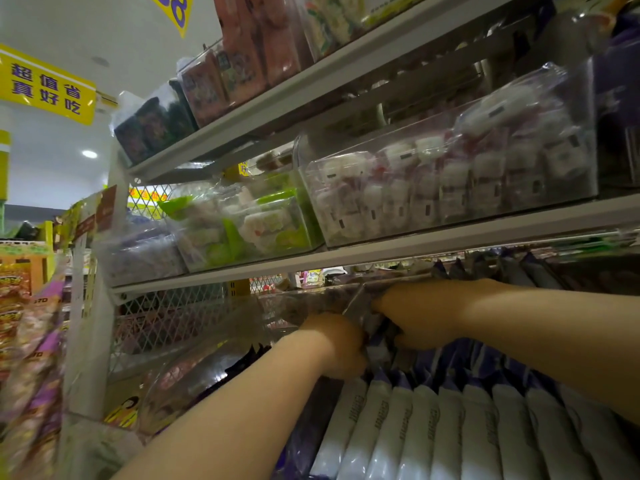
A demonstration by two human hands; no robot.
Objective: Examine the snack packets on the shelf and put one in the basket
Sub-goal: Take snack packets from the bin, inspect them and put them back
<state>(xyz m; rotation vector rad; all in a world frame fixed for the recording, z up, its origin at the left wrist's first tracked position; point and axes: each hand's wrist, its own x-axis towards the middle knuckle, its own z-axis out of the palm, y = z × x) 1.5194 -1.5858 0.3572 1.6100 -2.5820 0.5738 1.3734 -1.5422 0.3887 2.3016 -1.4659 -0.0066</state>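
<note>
1. Step in hand, as judged: examination. The white-and-purple plastic snack packets [450, 427] stand in a row below the grey metal shelf edge [381, 259], at 5 o'clock.
2. The right hand [420, 317] pinches one purple-topped packet [378, 336]. The left hand [337, 344] touches it, but its fingers are hidden and its grip cannot be told.
3. The next move calls for lifting that packet clear toward 6 o'clock. The basket is out of view.

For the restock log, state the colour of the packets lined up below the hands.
The packets are white with purple tops; head view.
</note>
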